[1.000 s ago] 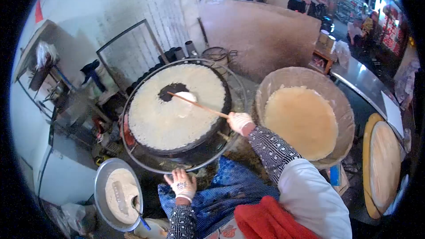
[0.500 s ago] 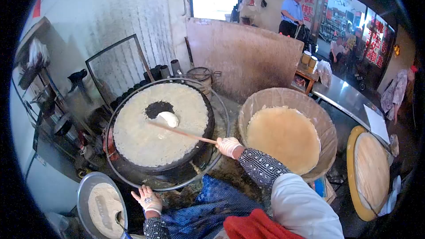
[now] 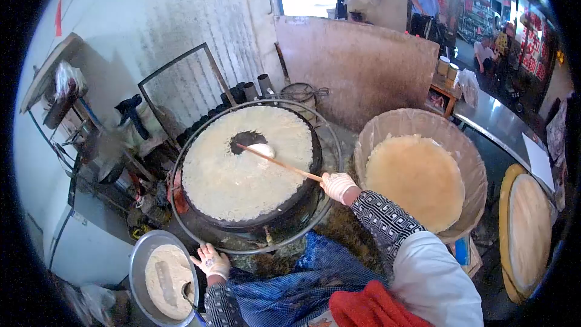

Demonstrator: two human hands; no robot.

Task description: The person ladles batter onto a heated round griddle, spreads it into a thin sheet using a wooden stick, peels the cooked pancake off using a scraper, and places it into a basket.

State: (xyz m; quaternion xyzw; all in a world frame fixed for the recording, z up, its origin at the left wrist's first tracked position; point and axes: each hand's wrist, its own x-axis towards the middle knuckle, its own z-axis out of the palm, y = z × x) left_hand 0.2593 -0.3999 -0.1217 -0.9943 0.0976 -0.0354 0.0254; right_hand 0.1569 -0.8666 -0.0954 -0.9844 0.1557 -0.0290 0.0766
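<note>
My right hand (image 3: 339, 187), in a whitish glove, is closed around a thin wooden stick (image 3: 290, 169). The stick reaches over a round dark griddle (image 3: 316, 160), its tip near a bare dark hole in the pale batter layer (image 3: 218, 175). A white lump of batter (image 3: 262, 149) lies beside the hole, against the stick. My left hand (image 3: 212, 262), also gloved, has its fingers spread at the near edge of the metal ring (image 3: 242, 250) around the griddle. Close to it is a metal bowl (image 3: 139, 278) of beige batter with a ladle (image 3: 187, 292).
To the right, a lined basket (image 3: 475, 200) holds a round tan pancake stack (image 3: 414, 184). A round wooden board (image 3: 529, 230) leans beyond it. A metal counter (image 3: 496, 118) and an upright panel (image 3: 357, 63) stand behind. Two people (image 3: 425, 0) are farther back.
The view has shifted, so the scene sits farther right. The stick's tip has moved from the near side of the batter lump to the hole's edge. My left hand stays by the ring.
</note>
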